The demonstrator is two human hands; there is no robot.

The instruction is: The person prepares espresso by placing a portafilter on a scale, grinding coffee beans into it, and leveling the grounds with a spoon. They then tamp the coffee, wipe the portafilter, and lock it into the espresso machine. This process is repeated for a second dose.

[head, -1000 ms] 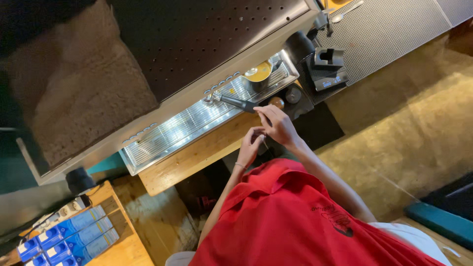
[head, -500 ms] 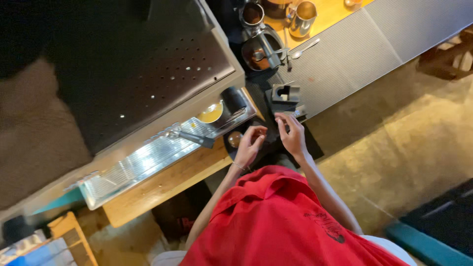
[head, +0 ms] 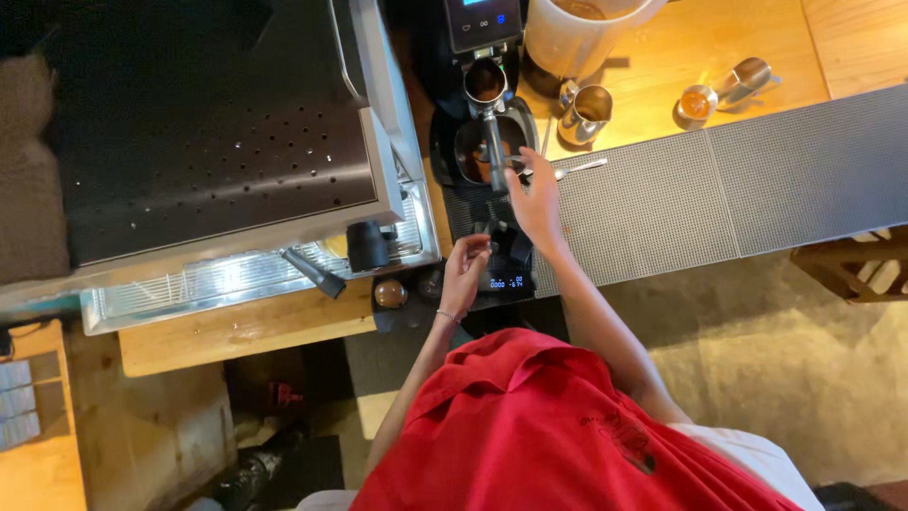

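Head view, hands: right hand [head: 535, 203] reaches fwd to the portafilter handle [head: 496, 156], fingers curled by its lower end; can't tell if it grips or just touches.
Left hand [head: 466, 268]: fingertips pinched together just above the small scale [head: 509, 281]; what it pinches is too small to make out.
Portafilter: basket end sits under the grinder [head: 482, 24] spout, handle pointing toward the person.
Scale: mostly covered by both hands, only lit display edge shows.
Grinder: top cut off by frame.
Around: espresso machine [head: 218, 132] at left, steel pitcher [head: 586, 111] beside grinder, grey mat [head: 719, 189] on counter.
Body: red shirt [head: 549, 426] hides the lower arms' start.
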